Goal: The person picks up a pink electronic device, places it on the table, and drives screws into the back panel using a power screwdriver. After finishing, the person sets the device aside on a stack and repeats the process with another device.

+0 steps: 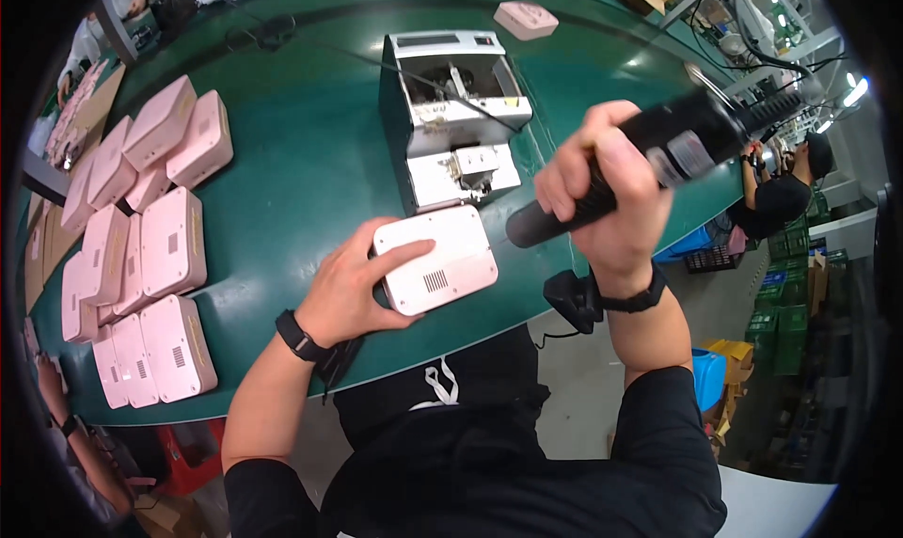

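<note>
My left hand (pixel 346 289) grips a pale pink plastic case (pixel 447 267) by its left side, thumb at the near edge and a finger across its top face. The case lies flat near the table's front edge, with a slotted vent and small holes near its corners. My right hand (pixel 616 195) is wrapped round a black electric screwdriver (pixel 685 143), held tilted above the table to the right of the case. Its dark nose points down and left, apart from the case. Just beyond the case stands a screw feeder (pixel 459 115) with an open top.
Several similar pink cases (pixel 174 242) are stacked at the left of the green table (pixel 292 171). Another pink case (pixel 527 19) lies at the far side. A thin cable crosses above the feeder. Other people work at the left and right, and a blue bin (pixel 707 378) stands right.
</note>
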{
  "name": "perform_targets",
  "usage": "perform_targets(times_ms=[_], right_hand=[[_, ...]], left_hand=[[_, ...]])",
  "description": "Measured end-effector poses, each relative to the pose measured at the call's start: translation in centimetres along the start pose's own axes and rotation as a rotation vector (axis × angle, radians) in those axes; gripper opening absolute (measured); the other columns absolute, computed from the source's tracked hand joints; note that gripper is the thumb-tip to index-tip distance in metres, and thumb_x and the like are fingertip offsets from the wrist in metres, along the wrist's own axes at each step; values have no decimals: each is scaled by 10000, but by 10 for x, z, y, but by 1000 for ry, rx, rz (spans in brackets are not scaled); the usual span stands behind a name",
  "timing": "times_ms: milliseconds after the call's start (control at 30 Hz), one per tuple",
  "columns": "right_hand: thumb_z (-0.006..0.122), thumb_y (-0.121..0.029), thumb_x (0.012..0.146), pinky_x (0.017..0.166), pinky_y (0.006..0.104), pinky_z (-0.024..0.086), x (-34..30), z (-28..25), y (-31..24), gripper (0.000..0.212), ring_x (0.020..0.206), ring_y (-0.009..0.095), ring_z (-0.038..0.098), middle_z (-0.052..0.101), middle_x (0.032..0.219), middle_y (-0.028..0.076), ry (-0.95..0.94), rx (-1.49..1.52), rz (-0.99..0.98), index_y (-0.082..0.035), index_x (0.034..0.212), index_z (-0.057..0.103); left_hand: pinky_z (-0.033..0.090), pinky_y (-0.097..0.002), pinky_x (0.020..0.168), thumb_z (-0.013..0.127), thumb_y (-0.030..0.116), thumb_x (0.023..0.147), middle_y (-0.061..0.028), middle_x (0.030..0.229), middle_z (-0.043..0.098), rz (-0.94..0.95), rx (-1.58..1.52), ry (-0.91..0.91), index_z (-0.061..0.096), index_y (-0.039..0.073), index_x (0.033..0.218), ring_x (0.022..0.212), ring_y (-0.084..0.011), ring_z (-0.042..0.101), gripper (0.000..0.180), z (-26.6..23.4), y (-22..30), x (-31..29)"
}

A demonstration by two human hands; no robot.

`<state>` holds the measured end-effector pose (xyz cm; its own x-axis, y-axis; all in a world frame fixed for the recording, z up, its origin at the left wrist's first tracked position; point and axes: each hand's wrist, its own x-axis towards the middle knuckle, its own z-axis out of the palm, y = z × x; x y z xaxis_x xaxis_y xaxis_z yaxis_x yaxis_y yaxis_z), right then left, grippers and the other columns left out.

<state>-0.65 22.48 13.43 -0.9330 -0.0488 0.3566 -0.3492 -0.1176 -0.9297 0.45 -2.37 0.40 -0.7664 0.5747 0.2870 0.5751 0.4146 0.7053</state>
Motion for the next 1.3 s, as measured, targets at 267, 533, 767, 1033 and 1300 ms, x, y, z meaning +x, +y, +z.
perform_targets(times_ms=[267, 533, 767, 1033, 1300], right_hand=[[532, -273, 938, 522, 337, 422, -34, -12, -1, 223, 488, 146, 463, 487, 651, 52, -60, 49, -21, -75, 1004, 453], [574, -278, 931, 519, 337, 417, -47, -15, 22, 240, 485, 150, 449, 484, 645, 52, -49, 80, -14, -88, 979, 435], [575, -274, 932, 509, 334, 415, -44, -13, 24, 241, 486, 148, 446, 478, 630, 56, -84, 95, -13, -81, 973, 438], [559, -212, 928, 509, 339, 421, 6, 2, 2, 185, 481, 161, 459, 483, 626, 60, -38, 49, -124, -58, 973, 467], [515, -210, 955, 512, 341, 426, 37, 20, 11, 160, 467, 160, 452, 480, 624, 56, 78, -128, -157, -53, 952, 486]], left_hand=[[542, -410, 889, 885, 200, 538, -131, 1286, 526, -5, 35, -2, 628, 260, 1289, 1106, -332, 603, 796, 5, -3, -1], [545, -409, 882, 889, 186, 526, -134, 1280, 528, 4, 35, 16, 629, 261, 1288, 1101, -337, 604, 809, 7, -2, 2], [540, -409, 892, 886, 183, 531, -137, 1278, 529, 15, 32, 19, 630, 252, 1287, 1106, -341, 601, 801, 5, -2, 1], [522, -412, 924, 877, 194, 551, -137, 1294, 517, 16, 15, 19, 619, 253, 1302, 1127, -346, 585, 796, 3, 2, -2], [516, -410, 929, 870, 218, 559, -131, 1301, 510, -1, 4, -5, 611, 261, 1309, 1126, -345, 581, 795, 3, 2, -2]])
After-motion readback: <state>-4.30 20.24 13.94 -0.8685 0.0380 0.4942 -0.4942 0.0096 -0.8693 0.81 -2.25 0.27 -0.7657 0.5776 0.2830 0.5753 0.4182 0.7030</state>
